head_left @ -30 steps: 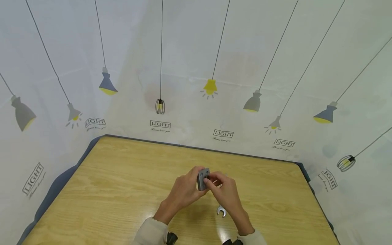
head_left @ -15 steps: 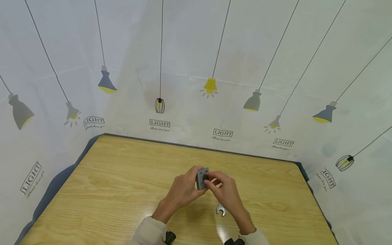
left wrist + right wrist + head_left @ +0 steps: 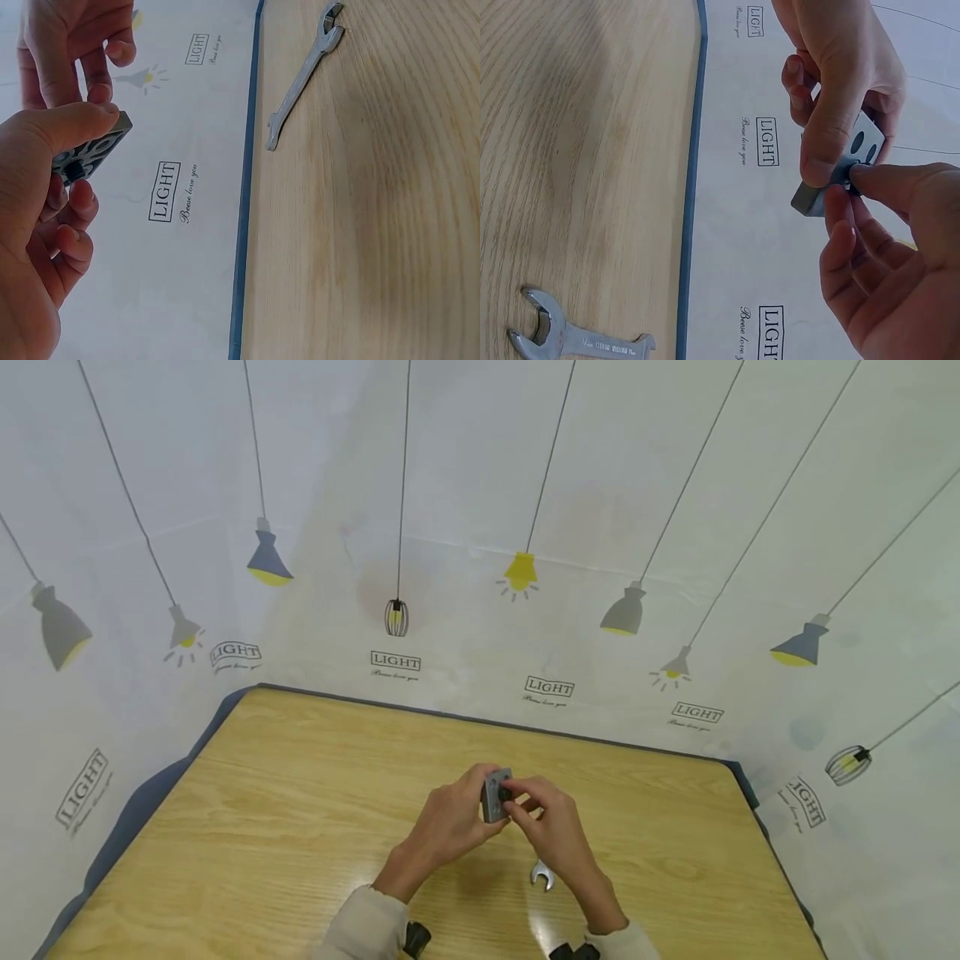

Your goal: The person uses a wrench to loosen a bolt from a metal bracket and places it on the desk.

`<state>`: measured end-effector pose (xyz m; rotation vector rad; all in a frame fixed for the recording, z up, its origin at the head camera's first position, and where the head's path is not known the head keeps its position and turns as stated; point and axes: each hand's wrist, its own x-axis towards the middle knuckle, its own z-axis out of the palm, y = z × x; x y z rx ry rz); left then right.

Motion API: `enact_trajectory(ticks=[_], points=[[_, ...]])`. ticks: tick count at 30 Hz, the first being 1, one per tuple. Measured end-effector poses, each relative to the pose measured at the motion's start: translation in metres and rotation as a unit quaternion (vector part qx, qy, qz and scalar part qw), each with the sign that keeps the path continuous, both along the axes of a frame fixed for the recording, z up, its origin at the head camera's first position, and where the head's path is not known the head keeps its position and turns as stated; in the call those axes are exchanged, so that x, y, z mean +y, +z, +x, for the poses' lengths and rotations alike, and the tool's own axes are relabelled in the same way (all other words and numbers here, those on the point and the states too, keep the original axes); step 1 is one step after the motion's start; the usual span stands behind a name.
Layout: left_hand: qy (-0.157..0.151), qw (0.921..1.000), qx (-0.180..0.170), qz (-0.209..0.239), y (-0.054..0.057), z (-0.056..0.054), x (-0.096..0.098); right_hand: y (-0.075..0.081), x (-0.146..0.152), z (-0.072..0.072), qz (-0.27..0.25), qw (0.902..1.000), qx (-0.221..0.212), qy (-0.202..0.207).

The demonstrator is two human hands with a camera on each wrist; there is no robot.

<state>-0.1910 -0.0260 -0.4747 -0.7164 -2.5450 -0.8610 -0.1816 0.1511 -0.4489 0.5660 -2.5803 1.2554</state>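
Above the table, my left hand [image 3: 447,821] grips a small grey block [image 3: 492,802] with round holes by its edges. Its thumb lies along the near edge in the right wrist view. My right hand [image 3: 557,828] pinches a small dark round piece [image 3: 506,794] at the middle of the block's face, between thumb and forefinger. From the left wrist view, the block's other side [image 3: 97,150] has rounded recesses and a dark stub [image 3: 75,171]. The fingertips partly hide the dark piece, so whether it is a bolt head or a nut cannot be told.
A silver open-ended wrench [image 3: 592,341] lies on the wooden table [image 3: 300,777] below my right hand; its shaft is hidden in the head view. A pale sheet printed with lamps [image 3: 465,527] rises behind the table's dark blue edge [image 3: 450,717].
My right thumb and forefinger have shifted slightly around the dark piece, and more of it shows now. The left hand and block stay nearly in place; the wrench has not moved.
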Motion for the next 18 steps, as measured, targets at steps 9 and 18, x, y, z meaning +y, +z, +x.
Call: enact_trajectory(ticks=[9,18], points=[[0.0,0.9999,0.006,-0.01,0.0019,-0.0011,-0.0007,-0.0032,0.0029,-0.0007,-0.038,0.9968,-0.07,0.009],[0.0,1.0,-0.002,-0.003,0.0011,0.0005,0.0025,-0.0021,-0.0024,-0.0004,-0.068,0.9935,-0.078,-0.046]])
